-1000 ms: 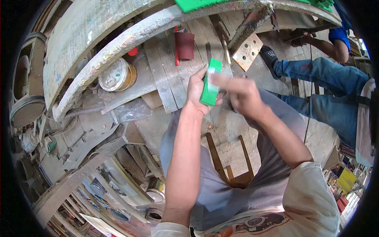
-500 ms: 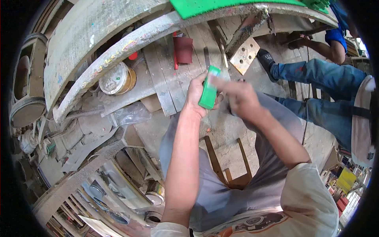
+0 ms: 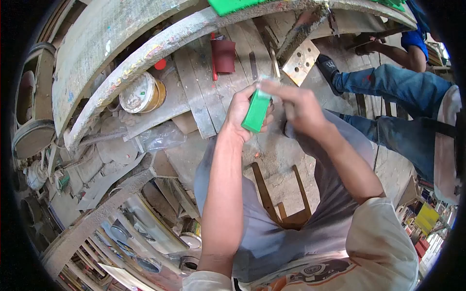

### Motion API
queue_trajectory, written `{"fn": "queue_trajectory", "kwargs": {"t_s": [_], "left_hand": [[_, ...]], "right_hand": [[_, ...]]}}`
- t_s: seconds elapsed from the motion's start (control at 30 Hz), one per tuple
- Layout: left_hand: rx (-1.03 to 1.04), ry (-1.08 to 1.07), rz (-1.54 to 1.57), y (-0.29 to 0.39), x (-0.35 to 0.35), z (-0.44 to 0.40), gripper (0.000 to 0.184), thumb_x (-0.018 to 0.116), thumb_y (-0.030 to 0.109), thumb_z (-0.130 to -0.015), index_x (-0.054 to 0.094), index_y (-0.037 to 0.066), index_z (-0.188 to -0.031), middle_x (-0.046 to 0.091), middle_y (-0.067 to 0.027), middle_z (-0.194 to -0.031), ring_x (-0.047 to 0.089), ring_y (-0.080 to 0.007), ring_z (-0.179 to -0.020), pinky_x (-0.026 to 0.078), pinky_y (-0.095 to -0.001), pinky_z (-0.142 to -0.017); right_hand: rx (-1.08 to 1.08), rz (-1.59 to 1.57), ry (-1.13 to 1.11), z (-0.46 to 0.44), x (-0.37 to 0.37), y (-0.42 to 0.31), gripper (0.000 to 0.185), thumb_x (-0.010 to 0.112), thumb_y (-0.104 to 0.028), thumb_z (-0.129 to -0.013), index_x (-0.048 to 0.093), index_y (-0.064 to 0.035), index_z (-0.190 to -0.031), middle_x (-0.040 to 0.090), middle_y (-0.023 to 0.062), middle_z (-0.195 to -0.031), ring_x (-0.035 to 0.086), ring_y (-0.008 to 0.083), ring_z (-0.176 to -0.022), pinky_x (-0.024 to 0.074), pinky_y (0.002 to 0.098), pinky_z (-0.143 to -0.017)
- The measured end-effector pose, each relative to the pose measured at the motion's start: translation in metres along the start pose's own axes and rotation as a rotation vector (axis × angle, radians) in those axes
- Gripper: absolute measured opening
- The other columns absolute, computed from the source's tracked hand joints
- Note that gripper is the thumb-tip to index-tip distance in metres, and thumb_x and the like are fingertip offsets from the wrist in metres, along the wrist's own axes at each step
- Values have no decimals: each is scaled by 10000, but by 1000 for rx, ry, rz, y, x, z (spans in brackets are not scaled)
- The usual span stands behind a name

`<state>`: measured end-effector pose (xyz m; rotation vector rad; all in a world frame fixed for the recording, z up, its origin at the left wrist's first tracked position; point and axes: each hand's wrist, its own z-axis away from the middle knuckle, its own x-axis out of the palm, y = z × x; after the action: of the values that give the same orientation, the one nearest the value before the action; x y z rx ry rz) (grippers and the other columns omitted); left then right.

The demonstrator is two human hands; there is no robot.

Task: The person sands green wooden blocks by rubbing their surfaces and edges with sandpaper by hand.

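Note:
My left hand (image 3: pixel 238 109) is wrapped round a green block (image 3: pixel 256 112), a long, straight-edged piece held tilted in front of my knees. Fingertips of that hand show past its right side. My right hand (image 3: pixel 305 110) is smeared by motion, its index finger stretched over the block's far end. A small pale piece (image 3: pixel 267 86), blurred, lies under its fingertips against the green face; I cannot tell its material.
A curved, paint-spotted table edge (image 3: pixel 160 47) bears a green sheet (image 3: pixel 242 5). Beneath stand a paint bucket (image 3: pixel 141 93), a dark red curled sheet (image 3: pixel 224 56) and a board with holes (image 3: pixel 301 63). A person in jeans (image 3: pixel 407 89) sits at the right.
My right hand has shifted slightly, still over the far end of the green block. The block has dropped a little to the left in view with my left hand.

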<state>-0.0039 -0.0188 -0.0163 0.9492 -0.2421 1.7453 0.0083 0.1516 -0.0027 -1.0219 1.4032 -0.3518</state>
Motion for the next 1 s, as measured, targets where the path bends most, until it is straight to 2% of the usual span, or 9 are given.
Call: {"fn": "queue_trajectory", "kwargs": {"t_s": [0.1, 0.13, 0.2, 0.43, 0.5, 0.57, 0.67, 0.77, 1.0], "left_hand": [[87, 77, -88, -2, 2, -1, 347, 484, 465, -896, 574, 143, -804, 564, -53, -661, 485, -147, -474, 300, -255, -362], [100, 72, -89, 0, 5, -5, 347, 484, 465, -896, 574, 143, -804, 564, -53, -661, 485, -147, -474, 300, -255, -362], [244, 251, 44, -4, 7, -12, 355, 483, 471, -897, 560, 141, -793, 541, -33, -640, 490, -154, -460, 305, -258, -362], [139, 134, -87, 2, 7, 2, 327, 486, 443, -908, 552, 128, -852, 532, -23, -634, 497, -165, -452, 349, -271, -379], [163, 185, -62, 3, 18, 0, 363, 487, 462, -905, 563, 114, -840, 540, -41, -639, 489, -159, -452, 356, -270, -384], [168, 245, -36, 2, 16, -2, 399, 487, 481, -902, 575, 100, -828, 548, -59, -644, 482, -154, -453, 364, -270, -389], [104, 37, -86, -1, 3, -1, 344, 463, 440, -925, 548, 111, -868, 471, -24, -601, 435, -160, -418, 340, -276, -377], [161, -44, -40, 2, 7, 2, 367, 453, 445, -930, 555, 96, -880, 477, -34, -594, 409, -155, -412, 341, -279, -380], [168, 78, -140, -1, 8, 1, 509, 435, 544, -912, 568, 59, -827, 541, -62, -623, 536, -178, -442, 403, -297, -377]], "right_hand": [[5, 11, -11, 4, -3, -6, 644, 418, 163, -623, 623, -88, -1179, 649, 187, -1029, 664, 295, -814, 512, 336, -749], [-176, -112, 29, 6, 3, -15, 680, 437, 145, -605, 606, -111, -1212, 634, 186, -1077, 649, 314, -790, 513, 361, -726], [-185, -39, -159, 15, -4, -35, 672, 450, 141, -590, 615, -103, -1194, 615, 174, -1136, 651, 316, -822, 515, 372, -742], [-183, 24, 84, 4, -12, -3, 659, 506, 123, -585, 637, -144, -1173, 638, 112, -1107, 654, 278, -791, 525, 351, -730], [-291, -15, -73, 11, -10, -7, 654, 512, 110, -588, 637, -150, -1175, 644, 139, -1070, 650, 260, -745, 523, 351, -714], [-220, 75, -165, 16, -5, -5, 631, 446, 164, -596, 658, -95, -1130, 618, 151, -1157, 665, 269, -914, 509, 315, -824], [-37, 87, 150, -3, -15, 17, 555, 432, 172, -700, 632, -70, -1158, 606, 156, -1184, 619, 276, -1061, 502, 321, -850], [77, 39, 266, -6, -27, 14, 455, 438, 149, -751, 627, -30, -1125, 613, 170, -1145, 575, 264, -1117, 460, 316, -945], [-2, 4, 245, -2, 3, -5, 468, 486, 142, -731, 632, -53, -1130, 604, 168, -1167, 604, 288, -1066, 489, 332, -901]]}}
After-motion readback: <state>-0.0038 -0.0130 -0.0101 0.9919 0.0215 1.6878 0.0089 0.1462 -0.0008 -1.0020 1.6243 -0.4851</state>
